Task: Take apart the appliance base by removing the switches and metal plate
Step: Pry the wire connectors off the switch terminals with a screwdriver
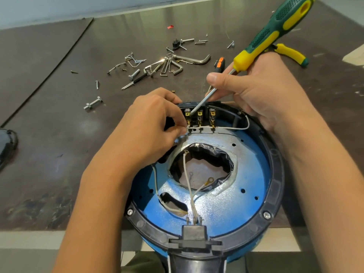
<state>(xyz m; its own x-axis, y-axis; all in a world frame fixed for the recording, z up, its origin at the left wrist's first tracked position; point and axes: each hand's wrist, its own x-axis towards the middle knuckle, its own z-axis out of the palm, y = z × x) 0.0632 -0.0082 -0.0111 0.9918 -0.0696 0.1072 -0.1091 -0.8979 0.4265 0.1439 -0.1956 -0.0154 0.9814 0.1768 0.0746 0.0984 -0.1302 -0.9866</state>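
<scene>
Appliance base [206,194] is sitting upside down at the near edge of the surface [59,125], round black rim around a blue metal plate [226,205] with a big ragged hole in the middle. Your three switches [200,118] are lined up at the far side of the rim, brass terminals showing, with a white wire [228,127] running across their bottoms and looping off to the right.

Your left hand [151,123] is closed in a pinch, fingertips squeezed on the wire right at the leftmost switch's terminal. Your right hand [262,91] is wrapped around the shaft of the green-and-yellow screwdriver [275,34], thumb on top, handle angled up and away from you, tip down between the left and middle switch.

More white wires [189,186] with ring terminals hang loose over the hole and run to the black connector block [194,232] at the near edge.

Behind the base you've got a scatter of screws, bolts and hex keys [171,66], a small orange-and-black screwdriver [219,65], and yellow-handled pliers [289,53] far right.
</scene>
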